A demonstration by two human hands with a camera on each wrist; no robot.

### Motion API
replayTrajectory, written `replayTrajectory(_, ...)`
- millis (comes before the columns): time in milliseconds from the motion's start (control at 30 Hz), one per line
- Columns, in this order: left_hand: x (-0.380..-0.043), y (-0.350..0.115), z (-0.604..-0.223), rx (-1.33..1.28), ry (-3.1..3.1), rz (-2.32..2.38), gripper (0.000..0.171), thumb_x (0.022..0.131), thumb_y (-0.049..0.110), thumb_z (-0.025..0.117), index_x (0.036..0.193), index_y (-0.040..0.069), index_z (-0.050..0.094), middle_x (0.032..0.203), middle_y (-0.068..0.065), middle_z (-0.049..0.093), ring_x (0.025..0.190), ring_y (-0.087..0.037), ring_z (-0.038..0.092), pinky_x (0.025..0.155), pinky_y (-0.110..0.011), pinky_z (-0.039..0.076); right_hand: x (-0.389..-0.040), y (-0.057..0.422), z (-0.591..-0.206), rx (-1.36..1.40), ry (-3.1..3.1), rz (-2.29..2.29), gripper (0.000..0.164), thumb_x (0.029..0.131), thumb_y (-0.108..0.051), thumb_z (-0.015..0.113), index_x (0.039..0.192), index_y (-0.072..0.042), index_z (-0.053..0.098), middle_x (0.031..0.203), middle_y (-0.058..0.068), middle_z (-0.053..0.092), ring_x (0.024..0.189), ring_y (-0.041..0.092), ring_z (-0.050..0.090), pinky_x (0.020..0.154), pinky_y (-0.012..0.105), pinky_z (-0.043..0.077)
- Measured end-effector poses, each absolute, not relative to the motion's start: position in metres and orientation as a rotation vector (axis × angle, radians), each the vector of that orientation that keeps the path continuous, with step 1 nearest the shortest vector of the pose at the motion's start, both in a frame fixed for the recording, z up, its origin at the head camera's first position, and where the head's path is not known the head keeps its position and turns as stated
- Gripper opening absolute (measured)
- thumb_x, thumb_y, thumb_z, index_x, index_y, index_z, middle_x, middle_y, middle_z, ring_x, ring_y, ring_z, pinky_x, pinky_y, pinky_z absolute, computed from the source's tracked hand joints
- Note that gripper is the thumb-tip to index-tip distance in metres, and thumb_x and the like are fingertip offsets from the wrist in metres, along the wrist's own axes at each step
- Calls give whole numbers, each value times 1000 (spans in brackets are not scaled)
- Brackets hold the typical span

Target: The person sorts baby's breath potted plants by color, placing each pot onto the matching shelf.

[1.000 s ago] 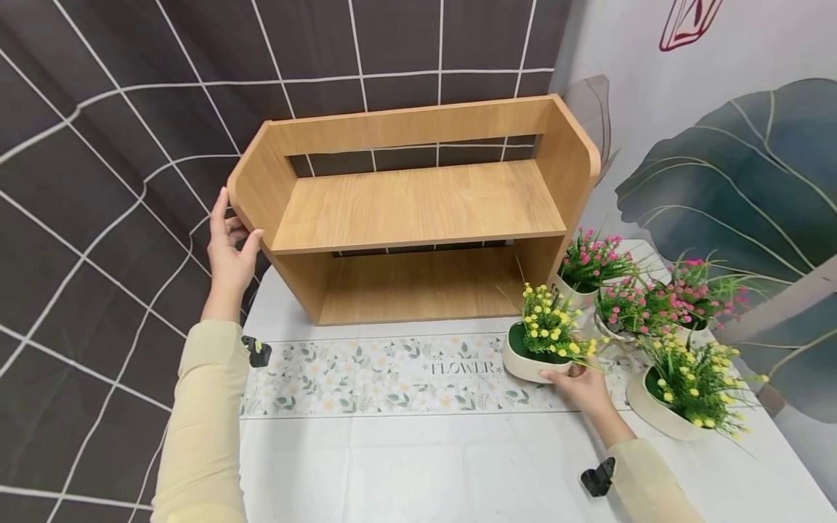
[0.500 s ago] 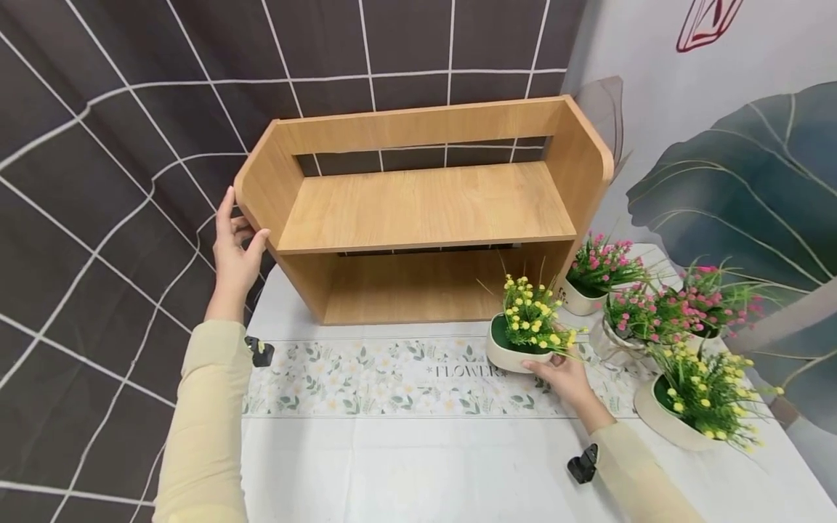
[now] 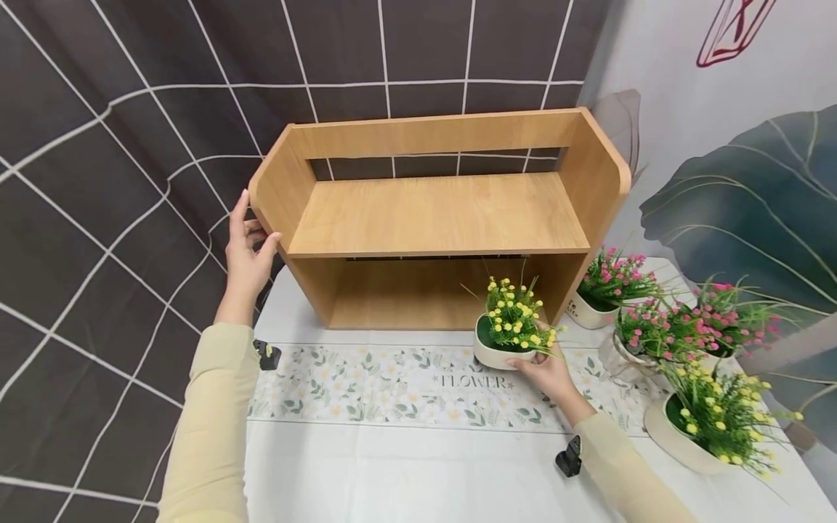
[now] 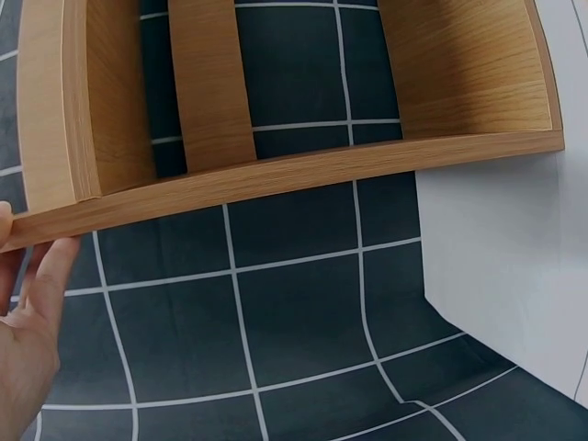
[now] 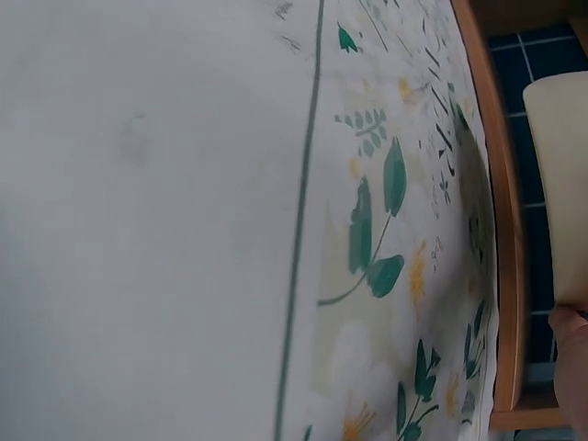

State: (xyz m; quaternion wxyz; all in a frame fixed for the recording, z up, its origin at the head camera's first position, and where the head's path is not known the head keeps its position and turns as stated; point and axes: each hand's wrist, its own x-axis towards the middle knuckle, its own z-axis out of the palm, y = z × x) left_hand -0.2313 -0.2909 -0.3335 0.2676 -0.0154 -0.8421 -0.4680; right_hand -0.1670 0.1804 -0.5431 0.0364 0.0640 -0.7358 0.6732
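My left hand (image 3: 247, 258) grips the left side panel of a two-tier wooden shelf (image 3: 438, 218), thumb at its front edge and fingers along the outer face. In the left wrist view the fingers (image 4: 57, 266) meet the panel's edge. My right hand (image 3: 549, 374) holds a potted plant with yellow flowers (image 3: 513, 319) by the right side of its cream oval pot (image 3: 500, 356). The pot is raised in front of the shelf's lower compartment, near its right end. In the right wrist view the pot (image 5: 565, 184) shows at the right edge with the thumb (image 5: 570, 322) against it.
Right of the shelf stand pots with pink flowers (image 3: 615, 280) and another yellow-flowered pot (image 3: 713, 421). A floral runner (image 3: 366, 385) printed "FLOWER" crosses the white table (image 3: 392, 472) before the shelf. Dark checked cloth (image 3: 98, 290) hangs behind and at left.
My right hand has carried the yellow-flowered plant left, toward the front of the shelf's lower compartment. The left hand keeps its grip on the side panel. The head view has shifted slightly.
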Motion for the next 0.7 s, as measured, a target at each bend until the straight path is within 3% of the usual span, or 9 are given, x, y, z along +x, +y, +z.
replayTrajectory(233, -234, -292, -336, -50, -2272, -1242, 75, 92, 0, 56, 151, 28, 19, 122, -22, 50, 113, -34, 54, 93, -56, 45, -178, 169, -527, 206, -2342, 2070, 89, 74, 10, 72, 146, 3, 20, 150, 27, 24, 137, 44, 26, 96, 9, 37)
replayTrajectory(467, -235, -291, -333, -38, -2279, -1226, 76, 92, 0, 55, 152, 29, 18, 122, -22, 50, 112, -33, 54, 92, -55, 46, -195, 160, -530, 168, -2375, 2099, 90, 76, 3, 74, 149, -4, 21, 153, 20, 25, 140, 37, 26, 111, 42, 29)
replayTrajectory(700, -233, -290, -335, -33, -2274, -1257, 75, 92, 1, 55, 151, 28, 19, 121, -21, 49, 111, -31, 54, 92, -55, 46, -209, 150, -544, 199, -2364, 2050, 90, 75, -3, 77, 147, -8, 24, 150, 24, 28, 137, 43, 29, 109, 47, 30)
